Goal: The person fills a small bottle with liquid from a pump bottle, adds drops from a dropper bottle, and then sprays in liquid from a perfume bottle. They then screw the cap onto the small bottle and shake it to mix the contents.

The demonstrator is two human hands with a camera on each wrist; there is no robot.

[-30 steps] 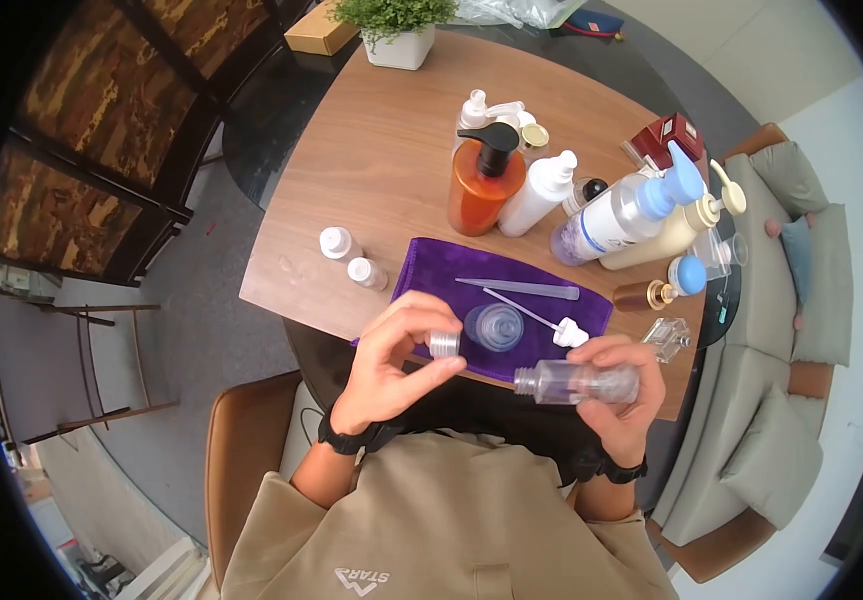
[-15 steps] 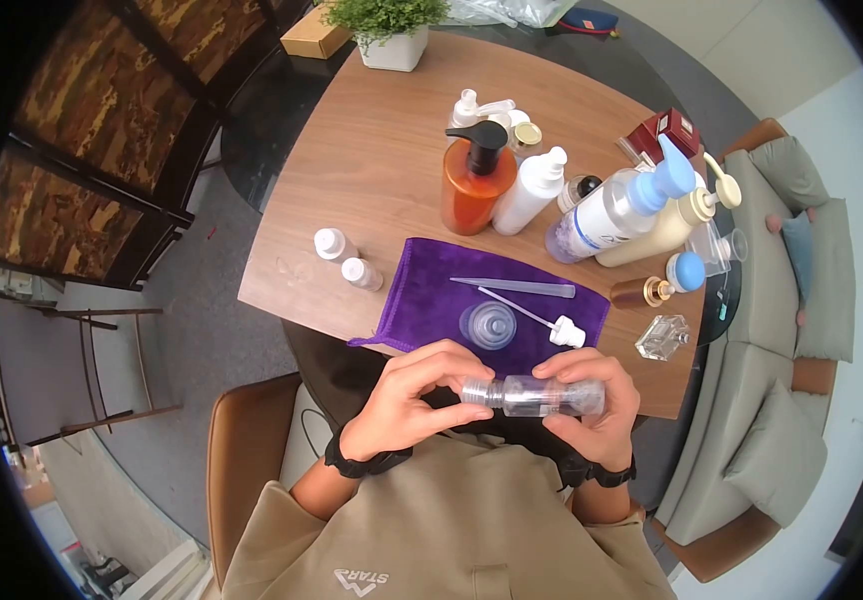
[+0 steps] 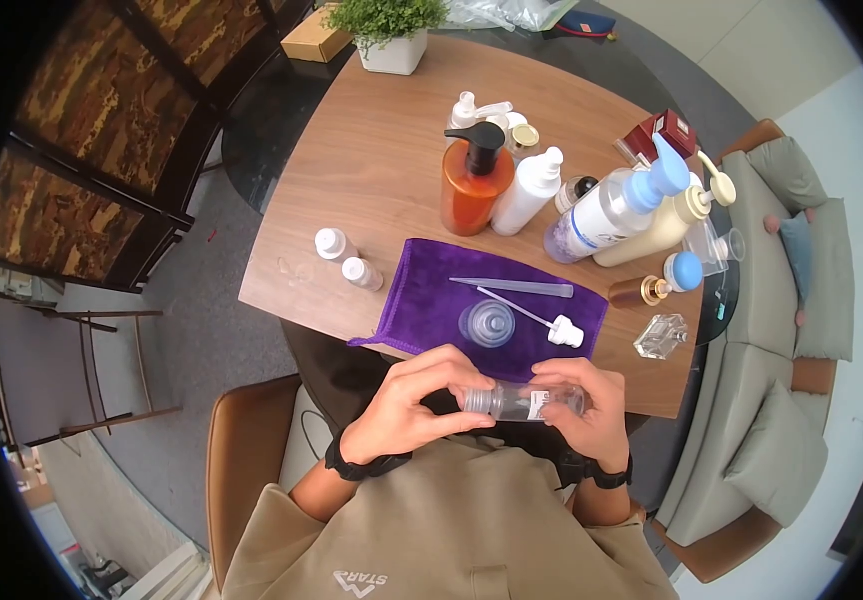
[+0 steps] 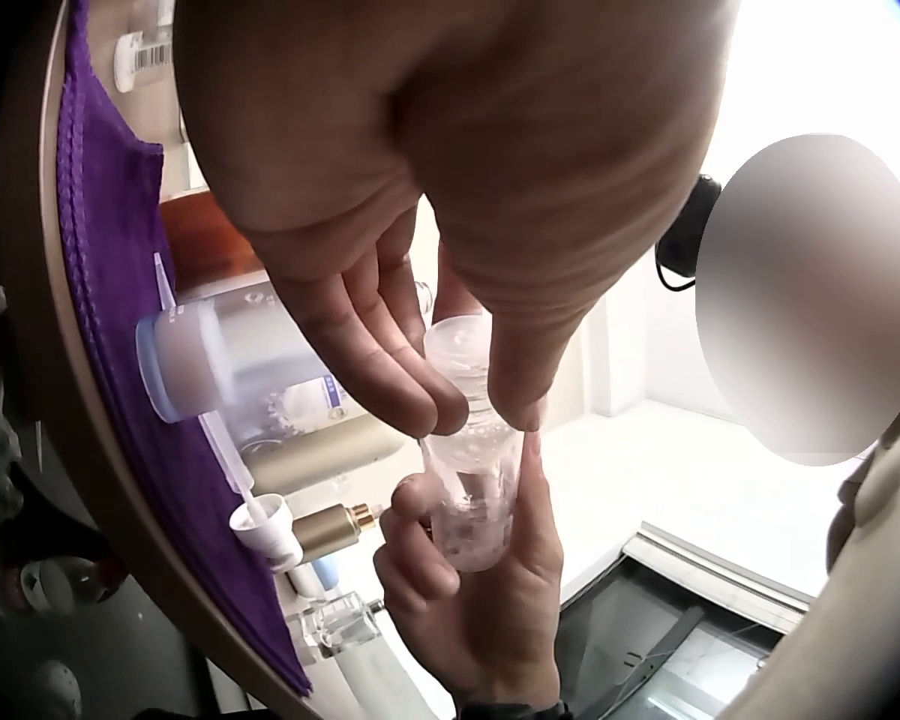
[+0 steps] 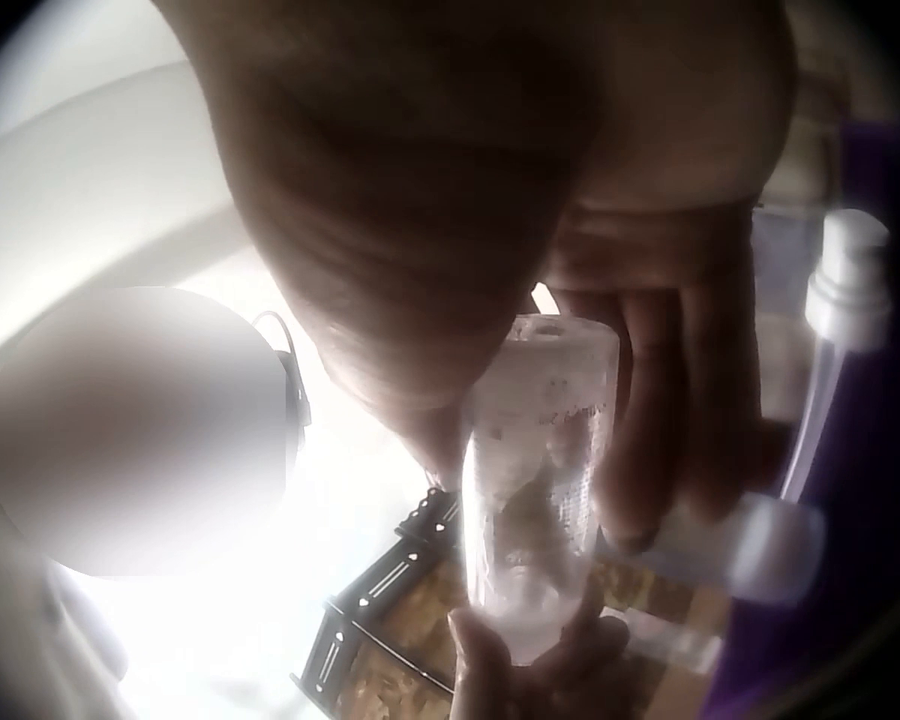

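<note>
A small clear plastic bottle [image 3: 518, 402] with a white label lies sideways between both hands, over the table's near edge. My left hand [image 3: 407, 408] pinches a clear ribbed cap [image 4: 458, 353] at the bottle's neck between thumb and fingers. Around the bottle's body, my right hand [image 3: 600, 412] curls its fingers and thumb. On the purple cloth [image 3: 417, 290] just beyond stand a clear container [image 3: 490, 325] and, beside it, a white spray pump [image 3: 566, 332] with a thin tube. A clear tapered tube [image 3: 517, 287] lies behind them.
Two small white bottles [image 3: 361, 273] stand left of the cloth. Behind it are an amber pump bottle [image 3: 474, 190], a white bottle [image 3: 528, 192] and a blue-topped pump bottle [image 3: 597, 220]. A glass bottle [image 3: 661, 337] lies at the right, near the table edge.
The cap in my left hand and the bottle in my right hand came together from apart. Since then the bottle has turned, bringing its label into view, and shifted slightly left.
</note>
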